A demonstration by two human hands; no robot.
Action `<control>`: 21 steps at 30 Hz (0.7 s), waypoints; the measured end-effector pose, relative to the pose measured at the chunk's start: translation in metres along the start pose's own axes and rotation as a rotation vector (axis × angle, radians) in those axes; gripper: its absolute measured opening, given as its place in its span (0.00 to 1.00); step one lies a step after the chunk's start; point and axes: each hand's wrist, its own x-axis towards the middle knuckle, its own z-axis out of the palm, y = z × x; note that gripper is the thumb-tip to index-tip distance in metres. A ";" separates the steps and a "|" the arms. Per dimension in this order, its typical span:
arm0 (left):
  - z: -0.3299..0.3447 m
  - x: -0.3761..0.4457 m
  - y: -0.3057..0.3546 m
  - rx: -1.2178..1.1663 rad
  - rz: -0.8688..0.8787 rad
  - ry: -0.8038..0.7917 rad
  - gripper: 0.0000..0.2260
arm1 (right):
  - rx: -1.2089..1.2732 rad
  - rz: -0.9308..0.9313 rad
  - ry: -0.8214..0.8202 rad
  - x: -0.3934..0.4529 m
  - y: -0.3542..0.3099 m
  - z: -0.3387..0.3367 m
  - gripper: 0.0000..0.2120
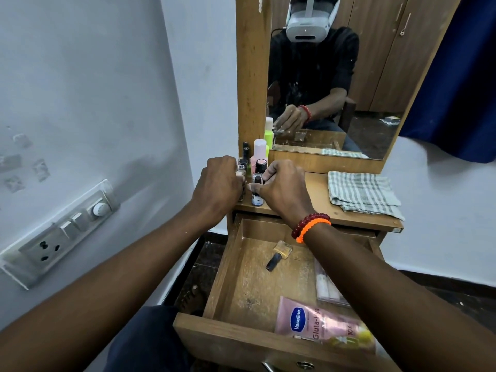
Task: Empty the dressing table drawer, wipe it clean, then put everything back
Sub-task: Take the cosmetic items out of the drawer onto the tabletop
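Head view, left to right. One switch panel [61, 233] on the wall: one socket, a few switches, one round dial. Left hand [218, 183] is curled into a fist at the left rear corner of the surface [316, 202], knuckles toward the camera; its fingers wrap something small among the bottles, identity not readable. Bottle cluster [255, 167] stands upright on that corner: roughly seven small items, exact count uncertain since both hands cover part of it. Readable ones: one pink bottle with white cap [259, 151], one neon green bottle [268, 134] beside the mirror frame, one dark-capped nail polish [258, 193] at the front. Right hand [281, 189] is partly closed, thumb and fingertips pinched on the cap of that front nail polish; two bracelets on the wrist, one red beaded, one orange. Drawer [233, 267] is pulled open below the surface, floor dusty. Three items inside: one yellow nail polish [279, 254] lying on its side, one clear packet [326, 287] partly under the right forearm, one pink Vaseline tube [319, 323] at the front, blurred. One striped cloth [362, 193] lies folded on the surface, right side. Mirror [335, 76] is cut off at top.
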 end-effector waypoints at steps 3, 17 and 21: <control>-0.001 -0.001 0.001 -0.003 -0.010 -0.001 0.06 | -0.006 -0.002 0.002 -0.002 -0.002 -0.004 0.19; -0.004 -0.055 0.012 0.018 0.113 0.023 0.06 | 0.028 -0.140 -0.270 -0.055 0.048 -0.025 0.05; 0.014 -0.080 0.005 -0.020 0.045 -0.092 0.02 | -0.299 -0.135 -0.551 -0.078 0.083 -0.015 0.09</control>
